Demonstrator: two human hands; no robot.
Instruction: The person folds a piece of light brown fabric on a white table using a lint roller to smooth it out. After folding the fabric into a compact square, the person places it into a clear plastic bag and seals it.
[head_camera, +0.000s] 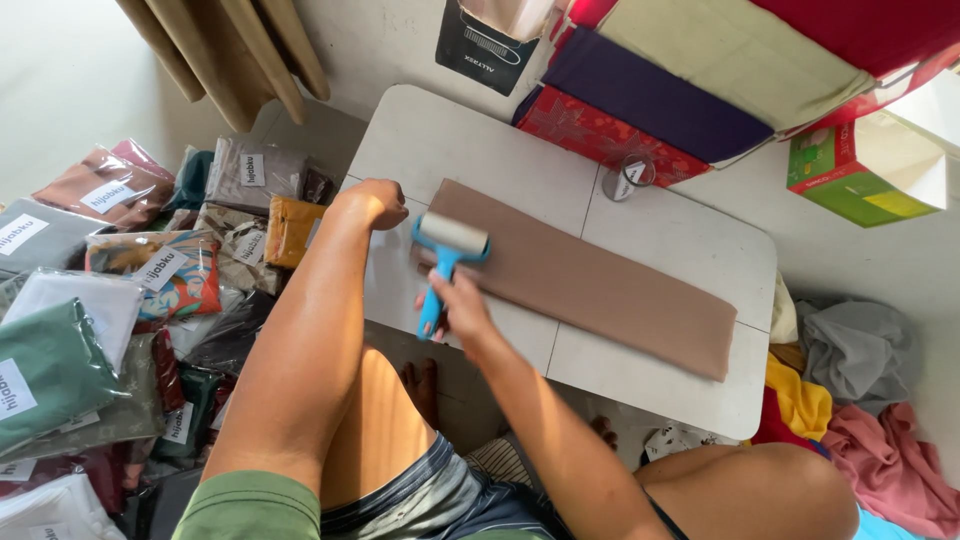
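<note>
A long folded brown cloth (600, 285) lies across a small white folding table (450, 140). My right hand (455, 305) grips the blue handle of a lint roller (447, 250), whose white roll rests on the left end of the cloth. My left hand (375, 200) is closed in a fist and presses on the table at the cloth's left end, beside the roller.
Several bagged folded fabrics (150, 270) are piled on the floor at the left. Stacked fabrics in purple, beige and red (690, 70) and a green box (850, 170) sit beyond the table. A small tape roll (628, 178) stands on the table. Loose clothes (860, 400) lie at the right.
</note>
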